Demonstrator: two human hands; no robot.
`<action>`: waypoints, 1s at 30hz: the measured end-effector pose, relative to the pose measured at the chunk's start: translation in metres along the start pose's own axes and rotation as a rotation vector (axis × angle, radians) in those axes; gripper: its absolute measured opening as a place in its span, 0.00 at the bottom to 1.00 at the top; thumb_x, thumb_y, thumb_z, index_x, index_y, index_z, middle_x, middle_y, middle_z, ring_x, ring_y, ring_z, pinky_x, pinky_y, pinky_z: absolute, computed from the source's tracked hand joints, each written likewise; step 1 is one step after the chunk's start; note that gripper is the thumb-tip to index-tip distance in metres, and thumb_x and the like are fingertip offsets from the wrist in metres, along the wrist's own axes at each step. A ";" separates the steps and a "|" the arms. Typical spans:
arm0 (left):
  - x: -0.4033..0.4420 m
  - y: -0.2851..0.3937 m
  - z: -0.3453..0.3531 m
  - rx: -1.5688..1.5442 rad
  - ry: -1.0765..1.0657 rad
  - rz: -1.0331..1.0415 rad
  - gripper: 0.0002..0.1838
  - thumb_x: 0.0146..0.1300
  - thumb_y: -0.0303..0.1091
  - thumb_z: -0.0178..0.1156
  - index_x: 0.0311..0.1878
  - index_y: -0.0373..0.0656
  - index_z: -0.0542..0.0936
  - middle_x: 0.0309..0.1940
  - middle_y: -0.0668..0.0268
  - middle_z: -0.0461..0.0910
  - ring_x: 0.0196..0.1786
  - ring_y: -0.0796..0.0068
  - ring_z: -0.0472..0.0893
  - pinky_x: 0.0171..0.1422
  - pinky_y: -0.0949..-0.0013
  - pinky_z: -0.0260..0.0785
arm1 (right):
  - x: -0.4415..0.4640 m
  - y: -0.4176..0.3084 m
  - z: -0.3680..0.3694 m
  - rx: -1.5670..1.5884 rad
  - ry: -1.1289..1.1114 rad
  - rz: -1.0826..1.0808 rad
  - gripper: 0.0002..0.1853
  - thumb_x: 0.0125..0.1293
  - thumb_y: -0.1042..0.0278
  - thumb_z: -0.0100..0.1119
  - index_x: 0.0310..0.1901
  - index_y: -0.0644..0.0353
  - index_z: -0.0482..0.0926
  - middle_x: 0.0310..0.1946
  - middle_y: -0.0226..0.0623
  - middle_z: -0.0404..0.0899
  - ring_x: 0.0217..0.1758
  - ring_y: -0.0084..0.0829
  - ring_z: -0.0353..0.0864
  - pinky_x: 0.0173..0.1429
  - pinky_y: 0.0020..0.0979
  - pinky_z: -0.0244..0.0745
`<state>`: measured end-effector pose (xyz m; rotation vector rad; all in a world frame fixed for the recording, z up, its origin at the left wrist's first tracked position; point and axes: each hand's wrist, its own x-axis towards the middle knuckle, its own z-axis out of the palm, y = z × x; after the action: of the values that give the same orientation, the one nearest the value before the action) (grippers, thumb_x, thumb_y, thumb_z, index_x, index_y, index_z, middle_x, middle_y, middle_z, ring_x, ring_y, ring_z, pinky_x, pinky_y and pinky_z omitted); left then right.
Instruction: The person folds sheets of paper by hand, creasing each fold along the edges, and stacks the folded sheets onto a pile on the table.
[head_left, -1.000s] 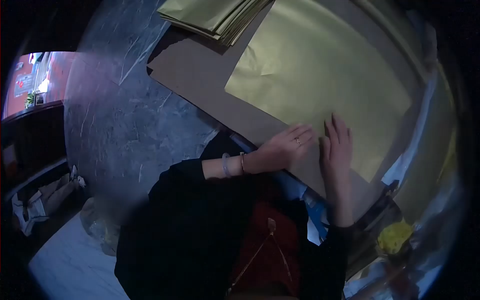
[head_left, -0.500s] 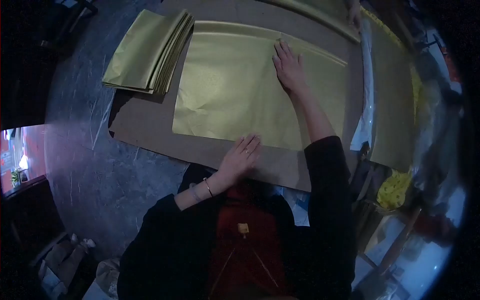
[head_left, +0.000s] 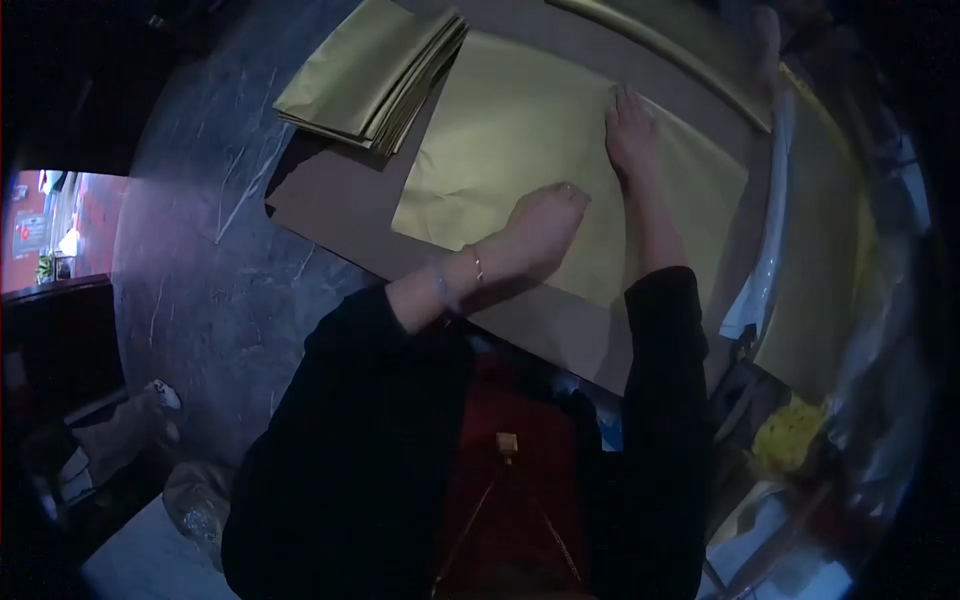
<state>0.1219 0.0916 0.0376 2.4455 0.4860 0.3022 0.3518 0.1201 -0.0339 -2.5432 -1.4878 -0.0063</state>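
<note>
A large gold paper sheet (head_left: 500, 130) lies spread on brown cardboard (head_left: 335, 205), with creases near its left side. My right hand (head_left: 632, 135) rests flat near the sheet's far edge, fingers stretched forward. Over the middle of the sheet is my left hand (head_left: 548, 228), somewhat blurred and with its fingers curled inward. The undersides of those fingers are hidden, so anything in them does not show. At the far left sits a stack of folded gold sheets (head_left: 370, 65).
A long gold roll or folded length (head_left: 680, 50) lies along the cardboard's far side. To the right are white plastic film (head_left: 755, 290), more gold material (head_left: 815, 250) and a yellow crumpled piece (head_left: 788, 435). Grey marbled floor (head_left: 220, 290) shows at left.
My left hand has moved forward from the sheet's near edge to over its middle, and its fingers have curled. My right hand stays near the far edge. The whole view has turned.
</note>
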 end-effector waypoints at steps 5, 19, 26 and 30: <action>0.147 -0.065 0.029 0.122 0.376 0.125 0.17 0.65 0.29 0.44 0.55 0.35 0.70 0.50 0.50 0.75 0.52 0.51 0.76 0.59 0.57 0.65 | 0.001 -0.003 -0.005 -0.103 -0.051 0.023 0.28 0.75 0.52 0.19 0.73 0.47 0.47 0.76 0.25 0.42 0.78 0.28 0.40 0.78 0.46 0.34; 0.164 -0.151 0.022 0.430 0.406 -0.077 0.28 0.65 0.48 0.45 0.64 0.40 0.68 0.65 0.57 0.67 0.69 0.57 0.63 0.71 0.53 0.53 | -0.006 0.026 0.000 0.093 0.110 0.108 0.29 0.73 0.50 0.26 0.72 0.52 0.54 0.74 0.29 0.49 0.77 0.30 0.46 0.77 0.46 0.39; 0.132 -0.214 -0.036 0.504 0.415 -0.214 0.29 0.67 0.47 0.45 0.64 0.37 0.66 0.66 0.53 0.64 0.71 0.55 0.60 0.73 0.56 0.53 | -0.022 0.137 -0.007 -0.022 0.131 0.307 0.29 0.73 0.51 0.26 0.72 0.51 0.52 0.74 0.30 0.48 0.77 0.31 0.45 0.77 0.45 0.40; 0.130 -0.206 -0.040 0.500 0.387 -0.264 0.29 0.68 0.46 0.43 0.66 0.37 0.65 0.68 0.52 0.62 0.71 0.54 0.59 0.73 0.56 0.52 | -0.027 0.175 -0.013 -0.006 0.169 0.367 0.28 0.73 0.53 0.28 0.72 0.50 0.51 0.75 0.29 0.47 0.78 0.32 0.43 0.77 0.47 0.37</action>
<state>0.1714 0.3192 -0.0451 2.7571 1.1605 0.6061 0.4910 0.0110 -0.0525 -2.7033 -0.9486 -0.1672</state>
